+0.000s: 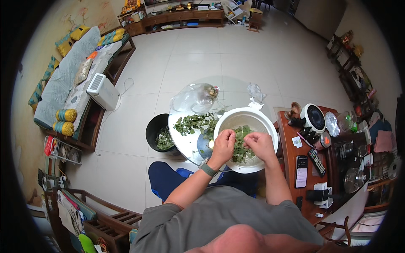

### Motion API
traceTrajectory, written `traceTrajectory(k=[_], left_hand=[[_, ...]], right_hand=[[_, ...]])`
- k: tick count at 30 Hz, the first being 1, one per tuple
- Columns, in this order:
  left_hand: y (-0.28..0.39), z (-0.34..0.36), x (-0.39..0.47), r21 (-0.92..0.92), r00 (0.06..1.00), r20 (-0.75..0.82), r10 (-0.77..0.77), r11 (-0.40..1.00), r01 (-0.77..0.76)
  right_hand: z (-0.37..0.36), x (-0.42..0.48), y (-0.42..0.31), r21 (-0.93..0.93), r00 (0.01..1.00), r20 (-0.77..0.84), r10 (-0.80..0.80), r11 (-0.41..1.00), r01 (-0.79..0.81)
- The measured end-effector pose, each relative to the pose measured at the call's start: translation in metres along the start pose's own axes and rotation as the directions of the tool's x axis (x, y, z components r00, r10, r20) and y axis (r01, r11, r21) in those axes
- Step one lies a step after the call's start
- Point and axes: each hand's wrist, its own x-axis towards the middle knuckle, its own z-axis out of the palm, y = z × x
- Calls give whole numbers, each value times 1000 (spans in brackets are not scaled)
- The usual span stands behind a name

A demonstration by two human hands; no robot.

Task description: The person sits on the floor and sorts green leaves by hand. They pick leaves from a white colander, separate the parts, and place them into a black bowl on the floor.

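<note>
A white plastic colander [270, 121] sits in front of me on a round glass table [181, 145]. Green leaves [243, 157] lie in a heap on its bottom. Over its left side is my left hand [223, 146], fingers curled in and a watch on the wrist. My right hand [261, 145] hovers above the leaves, thumb and fingertips pinched together. Both hands are close to each other but apart. Anything thin between the fingertips is too small to make out. Left of the colander, leafy sprigs [193, 123] are spread on the glass.
A clear plastic bag [193, 100] with stems lies at the table's far side, near crumpled white plastic [256, 91]. Below the table's left edge stands a black bin [152, 131] with greens inside. A wooden side table [289, 164] at right holds a phone [301, 172] and a remote [316, 162].
</note>
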Motion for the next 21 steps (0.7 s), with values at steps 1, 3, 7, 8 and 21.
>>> traceTrajectory(k=[1,3,7,8,21], left_hand=[[1,-3,-1,73,997,31,69,995,-72],[2,-9,-4,213,975,109,193,954,-213],[1,-11,-14,393,886,311,343,802,-449],[1,-10,-15,407,879,325,349,787,-463],[-89,-115,17,484,898,-402,181,874,40]], right_hand=[[-2,6,-3,-102,998,-52,-41,994,35],[-6,28,-14,-303,981,-140,-136,949,88],[-1,102,5,-480,948,-174,-265,864,154],[2,119,6,-540,942,-174,-286,828,151],[5,85,-18,-466,968,-146,-202,878,113]])
